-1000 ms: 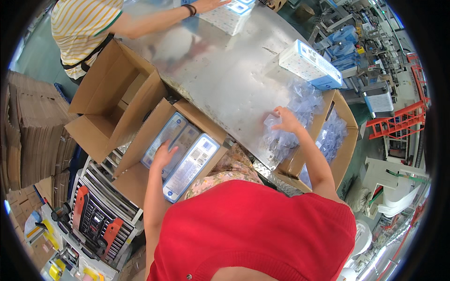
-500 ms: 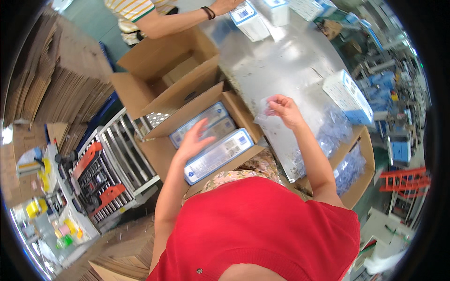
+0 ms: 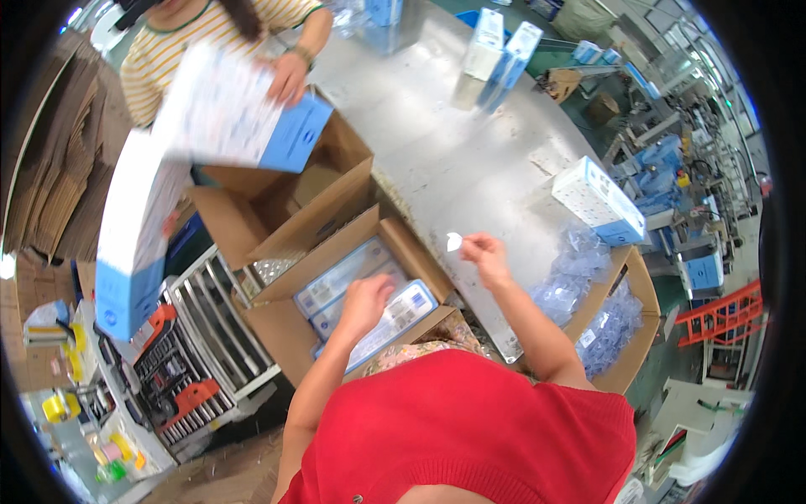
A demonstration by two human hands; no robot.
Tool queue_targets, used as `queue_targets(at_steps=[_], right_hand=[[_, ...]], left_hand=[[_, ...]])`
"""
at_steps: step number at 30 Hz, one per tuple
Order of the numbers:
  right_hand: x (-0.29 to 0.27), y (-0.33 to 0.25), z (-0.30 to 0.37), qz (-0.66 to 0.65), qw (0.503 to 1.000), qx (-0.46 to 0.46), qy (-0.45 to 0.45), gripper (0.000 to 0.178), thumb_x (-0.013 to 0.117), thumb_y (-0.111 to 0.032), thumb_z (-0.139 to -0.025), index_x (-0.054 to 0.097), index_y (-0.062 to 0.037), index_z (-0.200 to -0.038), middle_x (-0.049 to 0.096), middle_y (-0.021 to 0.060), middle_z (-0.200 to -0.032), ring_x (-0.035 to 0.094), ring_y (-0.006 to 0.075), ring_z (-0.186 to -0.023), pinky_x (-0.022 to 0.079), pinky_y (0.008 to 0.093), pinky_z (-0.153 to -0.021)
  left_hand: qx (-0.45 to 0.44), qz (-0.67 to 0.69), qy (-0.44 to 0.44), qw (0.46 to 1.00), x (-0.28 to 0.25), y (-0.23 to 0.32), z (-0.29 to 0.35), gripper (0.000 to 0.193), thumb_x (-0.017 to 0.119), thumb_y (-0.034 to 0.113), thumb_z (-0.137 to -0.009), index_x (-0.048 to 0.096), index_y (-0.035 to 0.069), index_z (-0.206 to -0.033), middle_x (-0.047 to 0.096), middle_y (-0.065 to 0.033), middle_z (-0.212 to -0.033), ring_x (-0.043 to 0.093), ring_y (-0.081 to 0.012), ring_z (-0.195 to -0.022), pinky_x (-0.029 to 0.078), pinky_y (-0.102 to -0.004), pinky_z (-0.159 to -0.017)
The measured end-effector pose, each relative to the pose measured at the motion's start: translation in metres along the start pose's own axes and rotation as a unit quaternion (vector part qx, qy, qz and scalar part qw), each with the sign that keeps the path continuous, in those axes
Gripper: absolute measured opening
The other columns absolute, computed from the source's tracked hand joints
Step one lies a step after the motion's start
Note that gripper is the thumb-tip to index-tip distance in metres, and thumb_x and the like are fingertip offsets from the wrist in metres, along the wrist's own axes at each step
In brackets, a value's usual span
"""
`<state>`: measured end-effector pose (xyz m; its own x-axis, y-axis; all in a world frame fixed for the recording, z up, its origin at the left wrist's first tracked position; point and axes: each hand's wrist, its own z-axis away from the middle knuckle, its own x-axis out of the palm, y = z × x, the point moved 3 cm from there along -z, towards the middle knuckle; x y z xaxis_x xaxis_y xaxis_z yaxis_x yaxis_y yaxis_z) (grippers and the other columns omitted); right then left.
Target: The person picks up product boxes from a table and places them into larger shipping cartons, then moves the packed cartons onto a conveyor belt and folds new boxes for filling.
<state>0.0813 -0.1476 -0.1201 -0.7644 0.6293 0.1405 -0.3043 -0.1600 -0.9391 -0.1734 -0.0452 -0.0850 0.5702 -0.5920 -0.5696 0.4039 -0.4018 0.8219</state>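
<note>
My left hand (image 3: 367, 304) hovers over an open brown carton (image 3: 281, 332), its fingers curled together; whatever may be in them is hidden. Beneath it, white-and-blue boxes (image 3: 406, 309) lie inside the carton. My right hand (image 3: 489, 259) is above the metal table (image 3: 428, 126), thumb and fingers pinching a small whitish piece (image 3: 454, 242) that juts out on its left. Clear plastic pieces (image 3: 561, 296) are heaped on the table to the right of that hand.
Across from me a person in a striped shirt (image 3: 189, 34) holds long white-and-blue boxes (image 3: 222, 109) beside a second open carton (image 3: 243, 214). Another white-and-blue box (image 3: 598, 202) lies at the table's right edge. A carton of clear plastic pieces (image 3: 642, 336) stands below it.
My left hand has closed from spread fingers. My right hand has moved slightly left and lower; its piece now looks white instead of clear. The other person has swung boxes over toward the left.
</note>
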Motion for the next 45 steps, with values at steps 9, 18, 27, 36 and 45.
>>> queue_targets(at_steps=[9, 18, 27, 36, 45], right_hand=[[-0.240, -0.040, -0.033, 0.700, 0.707, -0.043, -0.087, 0.022, 0.065, -0.026, -0.076, 0.066, -0.0050, -0.073, 0.067, 0.0147, -0.076, 0.063, 0.0328, -0.073, 0.049, 0.0433, -0.066], [-0.119, -0.215, -0.305, 0.658, 0.704, -0.207, 0.168, 0.083, 0.068, -0.051, -0.075, 0.041, 0.0032, -0.131, 0.054, 0.0284, -0.116, 0.055, 0.0411, -0.105, 0.046, 0.0431, -0.087], [-0.082, -0.248, -0.445, 0.566, 0.757, 0.008, 0.327, 0.114, 0.073, -0.053, -0.065, 0.012, 0.0006, -0.146, 0.033, 0.0318, -0.137, 0.043, 0.0446, -0.121, 0.040, 0.0512, -0.097], [-0.159, -0.195, -0.305, 0.615, 0.776, -0.141, 0.010, 0.119, 0.084, -0.022, -0.050, 0.017, -0.0019, -0.146, 0.043, 0.0246, -0.128, 0.045, 0.0400, -0.119, 0.040, 0.0412, -0.099], [-0.131, -0.220, -0.273, 0.467, 0.803, -0.280, -0.241, 0.089, 0.079, -0.016, -0.062, 0.035, -0.0046, -0.140, 0.037, 0.0202, -0.137, 0.030, 0.0377, -0.131, 0.025, 0.0448, -0.110]], left_hand=[[-0.153, -0.285, -0.156, 0.933, -0.011, -0.076, 0.038, 0.058, 0.067, 0.012, -0.077, 0.045, 0.016, -0.131, 0.054, -0.0179, -0.113, 0.059, -0.0402, -0.098, 0.050, -0.0469, -0.080], [-0.056, -0.270, -0.160, 0.948, 0.004, 0.005, -0.059, 0.056, 0.069, 0.019, -0.079, 0.046, 0.011, -0.130, 0.052, -0.0158, -0.117, 0.056, -0.0358, -0.103, 0.048, -0.0433, -0.085], [0.000, -0.285, -0.116, 0.951, 0.006, 0.066, -0.140, 0.051, 0.067, 0.021, -0.081, 0.048, 0.007, -0.127, 0.052, -0.0149, -0.119, 0.056, -0.0349, -0.102, 0.047, -0.0423, -0.086], [0.146, -0.314, -0.063, 0.936, 0.021, 0.105, -0.244, 0.065, 0.071, 0.025, -0.077, 0.043, 0.006, -0.132, 0.043, -0.0191, -0.131, 0.047, -0.0395, -0.116, 0.041, -0.0441, -0.098], [0.220, -0.366, -0.114, 0.897, 0.096, 0.129, -0.285, 0.096, 0.080, 0.030, -0.061, 0.030, 0.005, -0.140, 0.043, -0.0197, -0.128, 0.045, -0.0354, -0.116, 0.034, -0.0467, -0.097]])
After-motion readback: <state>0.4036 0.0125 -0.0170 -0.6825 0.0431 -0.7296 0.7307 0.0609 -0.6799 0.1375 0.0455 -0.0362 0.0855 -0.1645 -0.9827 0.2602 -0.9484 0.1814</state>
